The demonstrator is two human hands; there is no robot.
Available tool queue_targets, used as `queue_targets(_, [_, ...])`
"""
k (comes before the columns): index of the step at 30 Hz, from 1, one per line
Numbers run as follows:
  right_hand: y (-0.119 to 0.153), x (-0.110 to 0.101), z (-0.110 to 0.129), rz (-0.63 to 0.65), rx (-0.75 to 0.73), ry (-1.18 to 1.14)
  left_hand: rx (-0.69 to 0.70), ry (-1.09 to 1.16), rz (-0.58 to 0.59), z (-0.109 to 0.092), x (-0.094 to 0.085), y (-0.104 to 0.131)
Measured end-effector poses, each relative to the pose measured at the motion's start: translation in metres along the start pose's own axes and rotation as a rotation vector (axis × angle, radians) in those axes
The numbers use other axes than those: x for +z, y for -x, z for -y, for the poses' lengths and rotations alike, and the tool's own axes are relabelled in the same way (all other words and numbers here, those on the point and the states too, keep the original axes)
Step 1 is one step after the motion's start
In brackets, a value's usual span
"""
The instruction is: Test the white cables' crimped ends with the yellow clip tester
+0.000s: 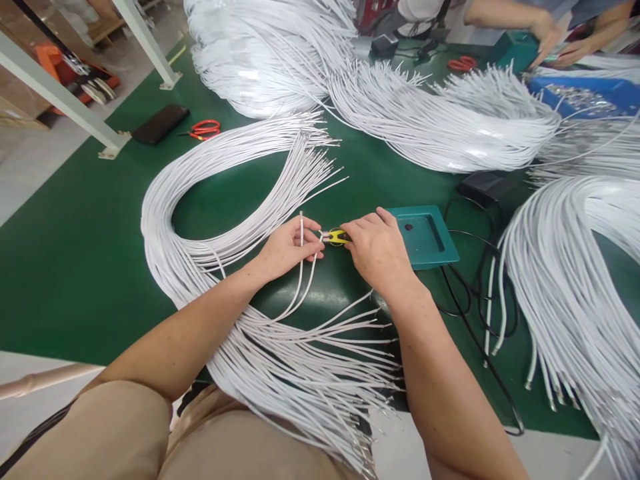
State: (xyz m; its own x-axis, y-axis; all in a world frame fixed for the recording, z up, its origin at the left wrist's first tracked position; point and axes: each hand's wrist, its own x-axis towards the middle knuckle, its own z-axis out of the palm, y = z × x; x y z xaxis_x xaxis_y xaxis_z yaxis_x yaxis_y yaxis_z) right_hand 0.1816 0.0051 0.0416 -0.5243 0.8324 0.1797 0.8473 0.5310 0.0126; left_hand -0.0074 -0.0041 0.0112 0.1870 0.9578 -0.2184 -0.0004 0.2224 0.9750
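My left hand point(293, 248) is closed on a white cable point(301, 260), with two strands hanging from its fingers toward the bundle. In my right hand point(377, 250) is a small yellow-and-black hand tool, like pliers or snips point(339, 237), its tip at the cable end by my left fingertips. Whether the jaws touch the cable is too small to tell. A curved bundle of white cables point(165, 220) lies around my left forearm, its lower ends spreading toward my lap. Just beyond my right hand sits a teal tray-like device point(445, 233).
Large white cable bundles point(270, 60) lie at the back, another point(560, 233) at right. Red-handled scissors point(205, 129) and a dark case point(161, 124) are back left. Black cords point(467, 340) trail at right. A co-worker's hands point(547, 40) work near a blue bin point(620, 93).
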Motion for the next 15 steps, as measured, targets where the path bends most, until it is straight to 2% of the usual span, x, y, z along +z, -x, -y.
queue_targets(6, [-0.003,0.005,-0.005,-0.01,-0.037,-0.018,-0.029,-0.055,-0.062,0.0,0.001,-0.001])
queue_targets(15, [-0.006,0.006,-0.006,-0.012,-0.04,-0.009,0.001,-0.166,-0.084,0.012,-0.002,-0.007])
